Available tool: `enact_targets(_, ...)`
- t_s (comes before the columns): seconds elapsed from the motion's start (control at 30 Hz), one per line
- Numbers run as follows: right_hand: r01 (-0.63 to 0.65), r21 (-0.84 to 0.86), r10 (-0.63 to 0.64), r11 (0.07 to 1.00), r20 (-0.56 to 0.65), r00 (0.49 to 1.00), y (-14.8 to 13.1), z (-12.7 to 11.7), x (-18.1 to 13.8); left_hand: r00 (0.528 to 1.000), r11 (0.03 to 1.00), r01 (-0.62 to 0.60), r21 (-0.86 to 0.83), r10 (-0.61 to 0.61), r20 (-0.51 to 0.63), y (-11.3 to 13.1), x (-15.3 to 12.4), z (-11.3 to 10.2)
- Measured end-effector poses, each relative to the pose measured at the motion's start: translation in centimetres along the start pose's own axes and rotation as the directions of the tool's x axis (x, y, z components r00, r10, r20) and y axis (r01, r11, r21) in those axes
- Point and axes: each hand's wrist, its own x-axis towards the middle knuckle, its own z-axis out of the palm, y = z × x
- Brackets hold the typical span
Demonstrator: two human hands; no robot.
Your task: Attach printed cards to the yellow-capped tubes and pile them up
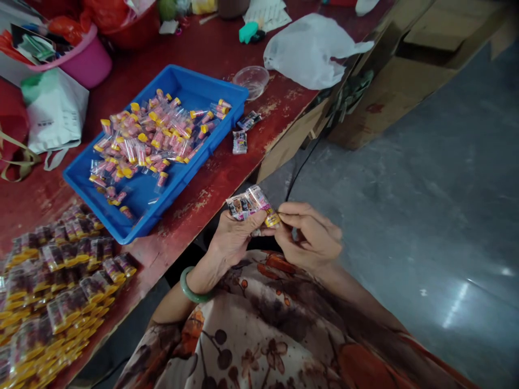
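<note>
Above my lap, my left hand, with a green bangle on its wrist, grips several small printed packets and a clear tube with a yellow cap. The fingers of my right hand are pinched together at the tube's capped end. To the upper left, a blue tray holds many clear tubes with yellow caps and pink inside. Two loose printed packets lie on the red table beside the tray's right side.
Rows of dark-filled, yellow-ended tubes are piled at the table's lower left. A pink basin, a white bag, a clear round lid or bowl and a white plastic bag stand farther back. Cardboard boxes are at right.
</note>
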Motion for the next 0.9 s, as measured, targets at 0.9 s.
enact_targets(0.9,-0.005,-0.051,0.004,0.999,-0.015,1.000,-0.8,-0.6,-0.7,0.999,0.999,0.043,-0.004,-0.043,-0.025,0.0,-1.3,0.7)
